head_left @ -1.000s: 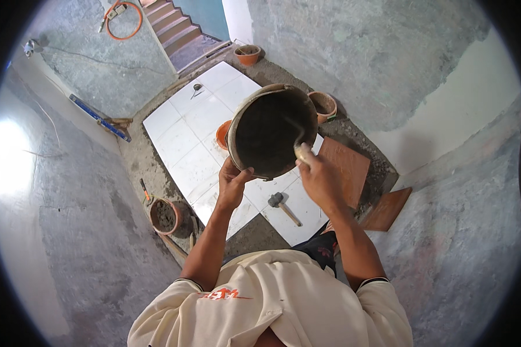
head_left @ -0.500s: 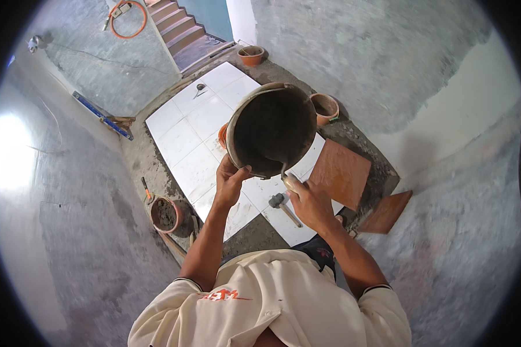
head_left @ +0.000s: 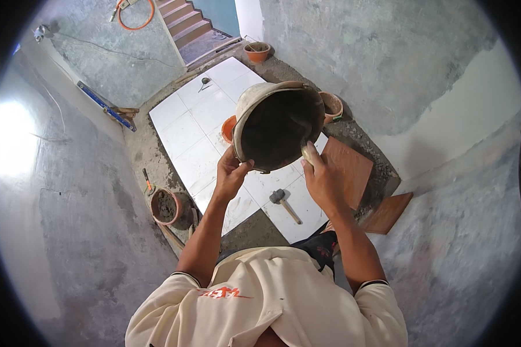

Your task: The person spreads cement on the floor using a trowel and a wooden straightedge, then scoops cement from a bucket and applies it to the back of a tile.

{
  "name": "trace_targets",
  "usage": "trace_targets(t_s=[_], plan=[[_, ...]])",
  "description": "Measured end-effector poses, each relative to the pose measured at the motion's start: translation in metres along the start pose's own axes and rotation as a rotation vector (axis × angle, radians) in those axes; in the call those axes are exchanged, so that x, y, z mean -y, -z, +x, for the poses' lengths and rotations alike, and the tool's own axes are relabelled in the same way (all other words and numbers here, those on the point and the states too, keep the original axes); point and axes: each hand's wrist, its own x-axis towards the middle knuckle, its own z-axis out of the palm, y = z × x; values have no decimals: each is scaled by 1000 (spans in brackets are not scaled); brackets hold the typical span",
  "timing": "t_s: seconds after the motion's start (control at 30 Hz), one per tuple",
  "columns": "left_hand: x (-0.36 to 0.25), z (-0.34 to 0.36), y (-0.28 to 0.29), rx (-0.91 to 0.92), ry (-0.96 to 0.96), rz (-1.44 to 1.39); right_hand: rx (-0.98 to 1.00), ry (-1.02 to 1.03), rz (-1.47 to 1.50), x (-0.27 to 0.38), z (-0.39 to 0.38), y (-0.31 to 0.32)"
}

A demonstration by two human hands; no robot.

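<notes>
My left hand grips the near left rim of a dirty, tilted bucket with a dark inside, held up over the white tiles. In my right hand is a trowel, gripped by its pale handle. Its blade reaches into the bucket's opening and is hard to make out in the shadow. Below the hands, a mallet with a dark head and light wooden handle lies on a white tile.
A mortar-filled pot stands at left, with orange pots at the back and right. Brown tiles lie at right. An orange container is partly behind the bucket. A blue level leans by the left wall.
The bucket has shifted slightly right and tipped further. My right hand has moved up and right, taking the trowel deeper into the bucket. My left hand keeps its hold on the rim.
</notes>
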Motion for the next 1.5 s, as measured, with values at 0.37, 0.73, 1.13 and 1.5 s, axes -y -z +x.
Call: trace_targets(t_s=[0.37, 0.73, 1.13, 1.5], plan=[[-1, -9, -3, 15, -11, -24, 51, 44, -58, 22, -12, 11], [0, -14, -6, -69, -70, 47, 173, 24, -154, 23, -35, 6], [-7, 0, -11, 56, -211, 364, 310, -248, -61, 40, 15, 42], [-29, 10, 1, 210, -116, 175, 543, -447, 426, -11, 29, 93]])
